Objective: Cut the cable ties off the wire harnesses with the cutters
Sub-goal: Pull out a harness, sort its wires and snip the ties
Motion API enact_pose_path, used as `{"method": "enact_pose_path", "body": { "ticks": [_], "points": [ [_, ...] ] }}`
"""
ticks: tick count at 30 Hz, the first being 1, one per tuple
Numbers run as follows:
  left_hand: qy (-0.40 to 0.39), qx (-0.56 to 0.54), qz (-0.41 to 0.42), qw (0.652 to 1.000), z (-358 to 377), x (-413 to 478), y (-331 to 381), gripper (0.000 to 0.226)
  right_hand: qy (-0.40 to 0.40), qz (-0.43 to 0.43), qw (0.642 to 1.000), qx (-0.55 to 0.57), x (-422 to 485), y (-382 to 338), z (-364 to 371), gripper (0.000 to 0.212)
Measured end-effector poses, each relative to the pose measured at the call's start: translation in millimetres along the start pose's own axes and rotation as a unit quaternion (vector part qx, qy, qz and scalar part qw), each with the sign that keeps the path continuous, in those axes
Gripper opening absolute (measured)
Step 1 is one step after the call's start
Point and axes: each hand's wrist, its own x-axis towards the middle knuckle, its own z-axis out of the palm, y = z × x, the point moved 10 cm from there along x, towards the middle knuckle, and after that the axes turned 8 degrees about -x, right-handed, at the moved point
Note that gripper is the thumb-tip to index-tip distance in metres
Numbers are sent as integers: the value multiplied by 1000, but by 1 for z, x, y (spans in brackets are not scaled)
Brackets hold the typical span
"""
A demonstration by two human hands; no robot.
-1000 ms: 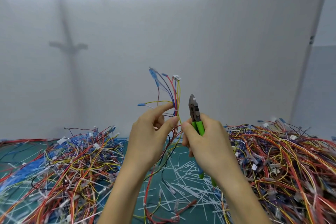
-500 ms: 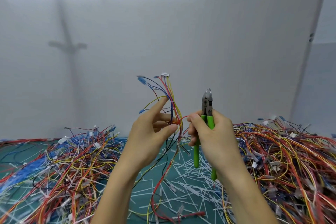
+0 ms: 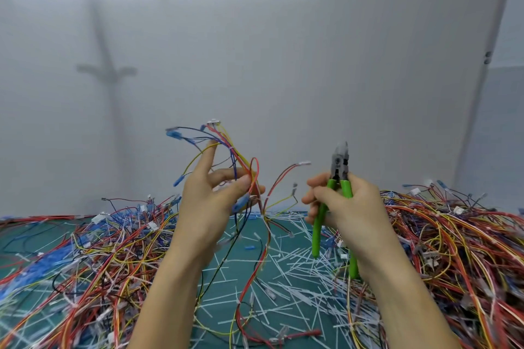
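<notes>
My left hand (image 3: 211,201) holds up a wire harness (image 3: 241,167) of red, yellow, blue and black wires, pinched between thumb and fingers, the index finger raised. Blue terminals and a white connector fan out above the hand; loose ends hang to the mat. A small white cable tie (image 3: 232,148) still wraps the bundle above my fingers. My right hand (image 3: 344,207) grips the green-handled cutters (image 3: 338,178), jaws pointing up and closed, a hand's width right of the harness and apart from it.
A green cutting mat (image 3: 241,261) lies below, strewn with several cut white cable ties (image 3: 286,272). A big tangle of harnesses (image 3: 85,261) fills the left, another pile (image 3: 453,249) the right. A grey wall stands close behind.
My two hands have moved apart: the cutters went right and slightly up, the left hand shifted left. The harness has spread, with loose red and yellow ends now sticking out between the hands.
</notes>
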Motion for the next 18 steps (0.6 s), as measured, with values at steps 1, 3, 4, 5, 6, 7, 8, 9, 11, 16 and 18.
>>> {"method": "enact_pose_path", "body": {
  "ticks": [1, 3, 4, 5, 6, 7, 8, 9, 11, 16, 18],
  "points": [
    [19, -14, -4, 1000, -4, 1, -2, 77, -21, -3, 999, -30, 0, 0, 3, 12],
    [42, -44, -13, 998, -8, 2, -6, 75, -58, -16, 994, -88, -3, 0, 13, 11],
    [48, -48, -16, 998, -8, 2, -8, 74, -65, -26, 991, -113, -4, -1, 18, 13],
    [53, -50, -19, 997, -9, 2, -10, 74, -64, -36, 988, -132, -5, -2, 23, 13],
    [57, -52, -22, 997, -9, 1, -12, 74, -58, -46, 987, -146, -6, -4, 27, 13],
    [58, -51, -25, 997, -8, 1, -13, 73, -49, -56, 985, -154, -8, -5, 32, 12],
    [53, -47, -28, 997, -6, 1, -15, 72, -38, -66, 984, -162, -9, -7, 36, 12],
    [46, -42, -31, 998, -3, 1, -16, 71, -27, -76, 982, -173, -10, -8, 39, 12],
    [32, -35, -34, 998, 2, 0, -16, 71, 3, -96, 974, -206, -11, -11, 40, 12],
    [35, -60, -50, 996, 3, -2, -20, 68, 36, -119, 948, -291, -11, -15, 32, 13],
    [39, -68, -50, 996, 2, -3, -20, 65, 30, -127, 936, -327, -11, -17, 32, 14]
  ]
}}
